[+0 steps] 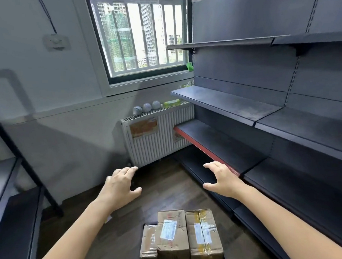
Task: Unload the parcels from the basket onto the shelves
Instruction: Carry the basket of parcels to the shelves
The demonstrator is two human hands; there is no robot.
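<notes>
The shelves (244, 104) to the right of the parcels (180, 237) stood bare, giving you free room along their front edges. Parcels sat packed upright below your arms; basket not discernible. Your left hand (119, 184) and right hand (222, 179) hovered above them, spread wide, holding nothing, likely readying a two-sided grasp.

— Where's your light coming from?
— From the window (140, 33) ahead of you; daylight blows out its panes to near white.
— And the rest of the room?
— Dimmer. The wall (43, 87) under and left of it carries broad soft shadows, and the dark shelves (234, 105) on your right show only a dull sheen.
— Sharpness?
— Slightly soft throughout. Your wide lens bows straight lines towards the edges, and the corners smear.
</notes>
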